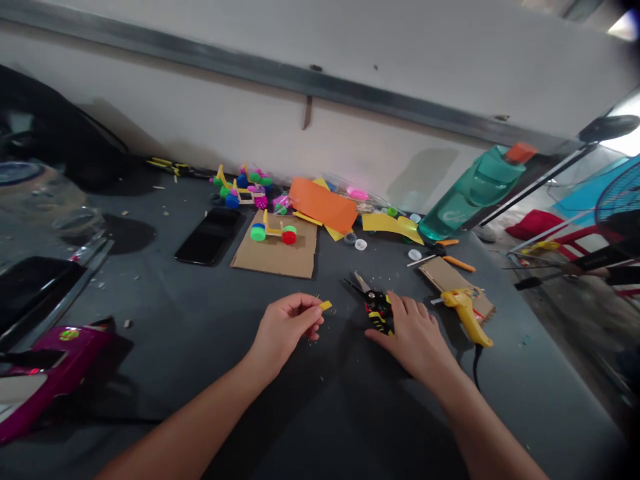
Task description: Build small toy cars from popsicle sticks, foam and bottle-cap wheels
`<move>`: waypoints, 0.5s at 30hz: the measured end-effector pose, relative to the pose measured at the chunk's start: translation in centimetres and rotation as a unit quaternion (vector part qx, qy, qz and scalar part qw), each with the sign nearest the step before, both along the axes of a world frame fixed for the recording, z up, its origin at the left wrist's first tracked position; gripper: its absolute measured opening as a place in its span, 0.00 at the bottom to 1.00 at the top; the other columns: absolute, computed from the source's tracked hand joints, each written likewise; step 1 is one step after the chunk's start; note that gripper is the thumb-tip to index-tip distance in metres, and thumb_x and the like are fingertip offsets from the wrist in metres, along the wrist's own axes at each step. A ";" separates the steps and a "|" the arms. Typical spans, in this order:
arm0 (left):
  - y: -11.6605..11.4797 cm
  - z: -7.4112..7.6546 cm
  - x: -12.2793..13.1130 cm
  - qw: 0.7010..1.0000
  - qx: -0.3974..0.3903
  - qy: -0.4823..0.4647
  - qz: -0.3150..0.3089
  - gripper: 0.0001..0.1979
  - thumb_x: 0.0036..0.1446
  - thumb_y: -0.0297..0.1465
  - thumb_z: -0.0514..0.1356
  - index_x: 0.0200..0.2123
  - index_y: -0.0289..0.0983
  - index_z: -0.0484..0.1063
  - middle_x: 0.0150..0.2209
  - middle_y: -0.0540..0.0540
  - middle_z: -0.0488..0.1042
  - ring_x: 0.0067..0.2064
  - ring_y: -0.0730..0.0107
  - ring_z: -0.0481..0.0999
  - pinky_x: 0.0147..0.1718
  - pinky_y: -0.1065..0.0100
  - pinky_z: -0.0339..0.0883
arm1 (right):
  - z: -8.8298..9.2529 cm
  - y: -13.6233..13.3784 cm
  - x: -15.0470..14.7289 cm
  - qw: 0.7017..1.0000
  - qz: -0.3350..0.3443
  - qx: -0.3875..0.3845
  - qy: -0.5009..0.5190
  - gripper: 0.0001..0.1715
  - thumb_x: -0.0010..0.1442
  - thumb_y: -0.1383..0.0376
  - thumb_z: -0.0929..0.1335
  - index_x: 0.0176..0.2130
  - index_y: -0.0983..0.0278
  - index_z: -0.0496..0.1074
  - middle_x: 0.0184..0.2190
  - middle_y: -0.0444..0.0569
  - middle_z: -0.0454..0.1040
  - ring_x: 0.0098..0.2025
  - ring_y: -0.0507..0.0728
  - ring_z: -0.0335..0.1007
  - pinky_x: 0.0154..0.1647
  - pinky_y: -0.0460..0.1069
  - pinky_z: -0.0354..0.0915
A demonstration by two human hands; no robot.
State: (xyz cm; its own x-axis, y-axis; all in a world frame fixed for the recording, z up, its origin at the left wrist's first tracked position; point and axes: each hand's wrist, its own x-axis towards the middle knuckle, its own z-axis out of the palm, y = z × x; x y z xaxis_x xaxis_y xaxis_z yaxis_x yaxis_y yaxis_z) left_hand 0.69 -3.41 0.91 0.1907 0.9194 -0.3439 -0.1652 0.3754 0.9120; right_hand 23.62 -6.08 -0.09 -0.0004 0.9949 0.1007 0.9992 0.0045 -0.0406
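Observation:
My left hand (290, 327) pinches a small yellow piece (326, 305), too small to tell if it is paper or plastic, between thumb and fingertips above the dark table. My right hand (417, 330) lies palm down at the handles of black-and-yellow snips (376, 305). Its thumb and fingers are spread on either side of the handles, the fingertips at their right edge. The snips lie with their blades apart, pointing away to the left. Beyond them, a small wheeled toy (273, 231) with green, blue and red wheels stands on a cardboard square (275, 260).
A yellow glue gun (467, 317) rests on a cardboard piece at right, near a teal bottle (467, 193). Orange paper (323, 203), yellow paper (393, 225) and more wheeled toys (245, 190) lie by the wall. A phone (210, 237) and a magenta device (55, 373) are at left.

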 end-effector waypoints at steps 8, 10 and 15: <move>0.3 -0.1 -0.5 1.000 -0.014 -0.009 0.019 0.09 0.47 0.35 0.62 0.25 0.34 0.70 0.21 0.51 0.69 0.22 0.78 0.66 0.22 0.73 0.66 | -0.1 -0.6 -1.7 0.996 0.038 0.008 0.078 0.29 0.46 0.63 0.67 0.49 0.70 0.65 0.40 0.59 0.68 0.44 0.64 0.64 0.46 0.56 0.60; 0.3 -0.2 -0.6 1.000 -0.006 -0.012 0.022 0.09 0.47 0.35 0.63 0.25 0.34 0.70 0.22 0.51 0.69 0.24 0.77 0.67 0.23 0.74 0.66 | -0.2 -0.4 -1.6 0.997 0.039 0.026 0.067 0.32 0.47 0.60 0.67 0.51 0.71 0.64 0.42 0.60 0.68 0.46 0.66 0.63 0.47 0.58 0.60; 0.2 -0.6 -0.6 1.000 0.017 -0.008 0.007 0.09 0.47 0.35 0.62 0.28 0.34 0.72 0.22 0.51 0.70 0.24 0.76 0.68 0.23 0.73 0.65 | 0.2 0.0 -1.0 0.998 0.001 0.052 0.034 0.29 0.52 0.61 0.65 0.52 0.70 0.64 0.46 0.62 0.67 0.48 0.70 0.61 0.46 0.63 0.60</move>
State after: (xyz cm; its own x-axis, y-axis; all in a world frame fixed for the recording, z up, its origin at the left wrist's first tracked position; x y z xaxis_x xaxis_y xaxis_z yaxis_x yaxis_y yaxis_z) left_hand 0.12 -3.17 0.28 0.1833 0.9329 -0.3101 -0.1843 0.3425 0.9213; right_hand 22.58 -6.11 0.06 0.0070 0.9789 0.2041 0.9942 0.0152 -0.1068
